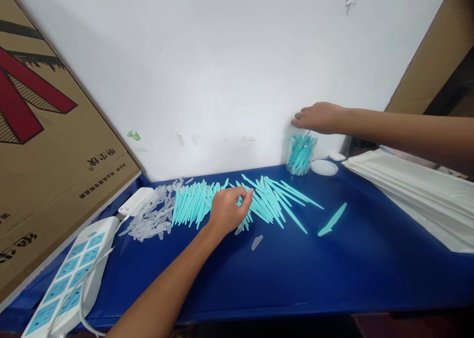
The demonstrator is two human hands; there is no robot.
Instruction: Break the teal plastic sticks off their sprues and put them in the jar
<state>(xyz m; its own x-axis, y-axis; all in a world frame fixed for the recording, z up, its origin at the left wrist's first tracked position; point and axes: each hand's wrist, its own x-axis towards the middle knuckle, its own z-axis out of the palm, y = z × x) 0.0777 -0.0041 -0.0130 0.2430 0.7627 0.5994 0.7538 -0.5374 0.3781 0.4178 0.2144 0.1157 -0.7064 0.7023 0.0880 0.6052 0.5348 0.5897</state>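
My left hand is closed, thumb against curled fingers, over a row of slim teal eyebrow razors. Whatever it may hold is too small or hidden to make out. Above a clear jar filled with upright teal razors, my right hand is bent downward with its fingers closed. A thin tip shows just below it, but I cannot tell what it is. More teal razors fan out to the right of my left hand. A pile of translucent blade caps lies at the left.
One teal razor and one loose cap lie on the blue table. A round white lid is beside the jar. A power strip with cables, a cardboard box and stacked white sheets flank the work area.
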